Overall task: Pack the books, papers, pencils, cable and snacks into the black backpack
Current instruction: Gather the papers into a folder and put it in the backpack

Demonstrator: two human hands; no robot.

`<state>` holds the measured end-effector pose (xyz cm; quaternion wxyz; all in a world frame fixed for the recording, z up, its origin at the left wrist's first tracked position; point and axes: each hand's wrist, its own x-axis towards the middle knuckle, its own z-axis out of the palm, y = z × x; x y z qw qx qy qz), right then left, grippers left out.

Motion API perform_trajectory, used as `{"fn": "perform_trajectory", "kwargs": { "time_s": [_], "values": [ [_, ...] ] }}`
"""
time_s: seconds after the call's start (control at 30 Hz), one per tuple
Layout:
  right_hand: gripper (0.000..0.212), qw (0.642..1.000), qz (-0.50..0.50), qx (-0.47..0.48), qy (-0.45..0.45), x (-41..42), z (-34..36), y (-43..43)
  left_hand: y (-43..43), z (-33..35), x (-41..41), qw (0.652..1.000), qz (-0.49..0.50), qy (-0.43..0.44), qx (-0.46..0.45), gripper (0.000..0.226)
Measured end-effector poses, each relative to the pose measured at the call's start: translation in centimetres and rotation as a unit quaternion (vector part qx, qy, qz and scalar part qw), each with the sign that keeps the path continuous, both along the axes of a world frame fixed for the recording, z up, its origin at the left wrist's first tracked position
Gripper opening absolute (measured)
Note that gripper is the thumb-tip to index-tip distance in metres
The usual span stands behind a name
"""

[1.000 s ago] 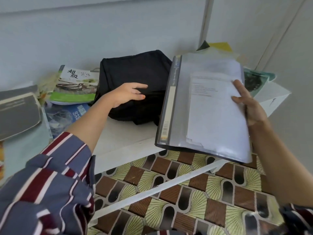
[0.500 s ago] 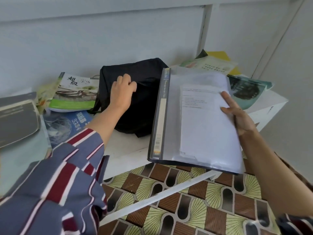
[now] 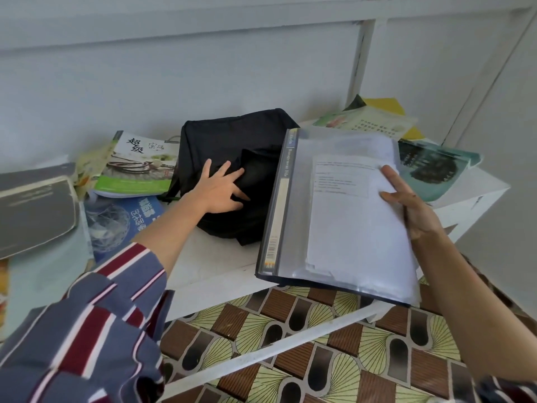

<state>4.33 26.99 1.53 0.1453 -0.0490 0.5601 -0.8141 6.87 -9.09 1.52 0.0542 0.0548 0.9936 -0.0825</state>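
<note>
Here the black backpack (image 3: 232,146) lies slumped on the white table (image 3: 220,257) against the wall, and the left hand (image 3: 219,189) rests on its fabric with fingers spread open. Just beside it, the right hand (image 3: 406,199) grips the edge of a clear folder of papers (image 3: 334,216) held over the table's front edge, with books (image 3: 139,164) lying further left.
</note>
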Motion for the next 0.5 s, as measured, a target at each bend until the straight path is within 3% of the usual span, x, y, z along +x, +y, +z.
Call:
{"fn": "perform_trajectory", "kwargs": {
  "time_s": [0.17, 0.33, 0.5],
  "values": [
    [0.050, 1.000, 0.011, -0.005, 0.002, -0.4, -0.1, 0.3, -0.9, 0.1, -0.8, 0.999, -0.018, 0.024, 0.021, 0.042],
    [0.049, 1.000, 0.005, 0.003, 0.002, -0.9, -0.2, 1.1, -2.6, 1.1, -1.6, 0.972, -0.007, 0.061, 0.226, 0.045],
    [0.051, 1.000, 0.001, 0.007, 0.004, -1.2, 0.1, 1.0, -3.7, 3.1, -3.0, 0.939, 0.023, 0.078, 0.334, 0.044]
  ]
}}
